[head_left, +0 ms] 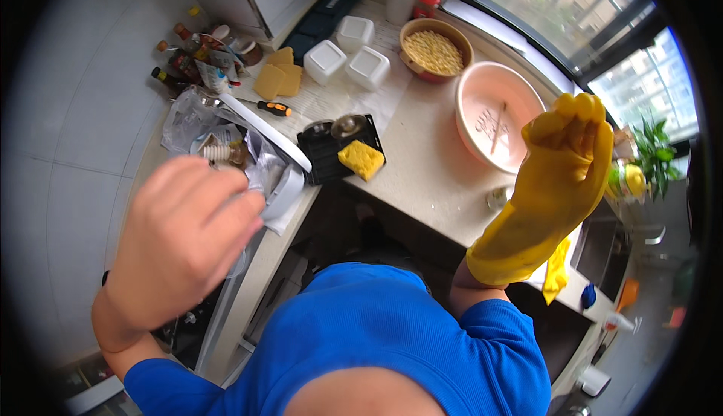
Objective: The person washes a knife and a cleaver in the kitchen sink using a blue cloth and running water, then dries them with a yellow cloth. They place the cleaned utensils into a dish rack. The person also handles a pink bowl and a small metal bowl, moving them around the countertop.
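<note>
My bare left hand (pixel 184 239) is raised at the left, its back up and its fingers curled in. Nothing shows sticking out of it, though the inner side of the fingers is hidden. It is in front of a white bin (pixel 286 190) whose contents include clear plastic bags (pixel 184 118). On my right hand (pixel 553 182) is a long yellow rubber glove, reaching past the wrist. That hand is held up at the right, fingers bent toward the palm, with no object seen in it. The pale pink basin (pixel 467 118) stands beside it.
Between the hands, a yellow sponge (pixel 361 160) lies on a black tray (pixel 324 158). Farther back are an orange-black screwdriver (pixel 274 108), white lidded containers (pixel 324 62) and a bowl of pale kernels (pixel 433 52). Another yellow glove (pixel 556 271) hangs near the sink; bottles (pixel 179 62) stand far left.
</note>
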Demonstrator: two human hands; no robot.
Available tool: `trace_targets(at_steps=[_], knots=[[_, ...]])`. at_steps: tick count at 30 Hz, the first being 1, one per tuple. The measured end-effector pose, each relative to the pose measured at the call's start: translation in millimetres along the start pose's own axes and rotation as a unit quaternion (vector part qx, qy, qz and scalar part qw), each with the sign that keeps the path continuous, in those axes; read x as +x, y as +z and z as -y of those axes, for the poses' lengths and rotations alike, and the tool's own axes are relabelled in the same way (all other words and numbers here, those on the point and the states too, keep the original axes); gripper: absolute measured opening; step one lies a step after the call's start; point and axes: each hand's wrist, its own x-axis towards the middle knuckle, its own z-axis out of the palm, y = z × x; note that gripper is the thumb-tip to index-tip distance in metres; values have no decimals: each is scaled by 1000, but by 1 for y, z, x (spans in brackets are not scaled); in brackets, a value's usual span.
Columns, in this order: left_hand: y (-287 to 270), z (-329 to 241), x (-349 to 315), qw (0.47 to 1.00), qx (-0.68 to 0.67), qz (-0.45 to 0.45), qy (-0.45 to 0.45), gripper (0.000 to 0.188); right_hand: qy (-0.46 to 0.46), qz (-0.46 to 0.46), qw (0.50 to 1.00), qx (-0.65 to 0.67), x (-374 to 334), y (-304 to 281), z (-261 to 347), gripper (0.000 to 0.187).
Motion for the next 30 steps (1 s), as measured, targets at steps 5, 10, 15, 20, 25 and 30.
trace_targets(at_steps=[5,10,15,20,25,30], knots=[[9,-37,-56,983,-68,154,72,18,100,66,955,-272,-88,-32,24,29],[55,-61,-72,953,-215,212,17,21,362,41,887,-285,-151,-51,56,26],[186,-62,-77,891,-377,224,-114,25,348,17,870,-349,-165,-75,73,25],[355,-52,-136,741,-465,351,-335,34,319,-13,901,-294,-139,-99,106,25],[375,-107,-128,615,-557,381,-408,46,251,-69,901,-346,-108,-142,138,26],[376,-96,-40,424,-680,-14,-598,33,280,-64,884,-370,-73,-174,149,30]])
